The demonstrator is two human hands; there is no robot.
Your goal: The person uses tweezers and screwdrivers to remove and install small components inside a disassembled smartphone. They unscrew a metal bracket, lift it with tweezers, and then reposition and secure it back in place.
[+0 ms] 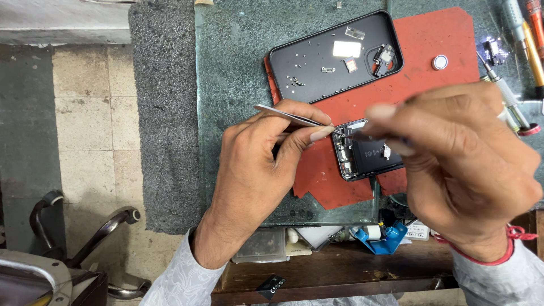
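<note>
Pinched between thumb and forefinger of left hand [258, 170]: thin metal tweezers [294, 117], tips down at top edge of opened phone [365, 150] near centre of frame. Right hand [464, 170], lower right, curled shut over same phone, fingers blurred; possibly closed on a slim tool, hard to tell. Phone lying screenless on red mat [442, 39], dark battery and small boards showing, partly hidden under right fingers. Below, at bottom edge: wooden shelf [340, 272] with blue plastic holder [385, 238] and clear box [260, 245]. Further up, on dark green table [232, 73]: black phone back cover [334, 56], inside up, holding loose small parts, upper centre. Just right of cover, small round silver part [440, 62] on mat. Upper right corner: screwdrivers [530, 34] lying beside mat.
</note>
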